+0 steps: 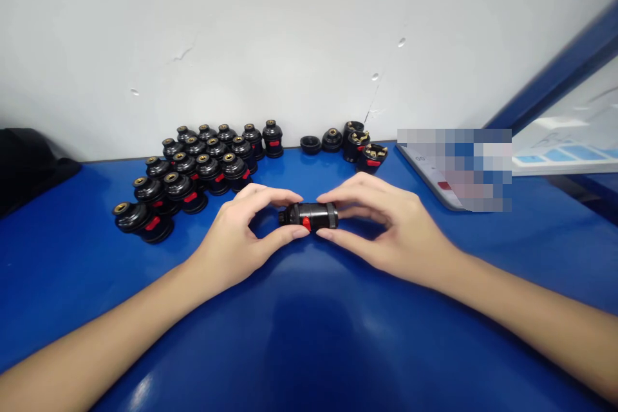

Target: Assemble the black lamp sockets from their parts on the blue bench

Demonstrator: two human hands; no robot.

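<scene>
A black lamp socket (319, 214) with a red switch lies on its side between my two hands, its narrow capped end pointing left. My left hand (246, 222) grips the capped end, thumb in front by the red switch and fingers behind. Around the wider ribbed end on the right, my right hand (381, 219) has its thumb in front and its fingertips at the back. Both hands are closed on the same socket, low over the blue table (309, 335). The undersides of the fingers and the socket's far side are hidden.
Several upright black lamp sockets (210, 170) stand grouped at the back left. Toward the back right are a loose black cap (310, 145), another cap (332, 140) and three open socket bodies (371, 158) showing brass contacts. A partly blurred tablet-like device (425, 174) lies right; dark cloth (29, 167) left.
</scene>
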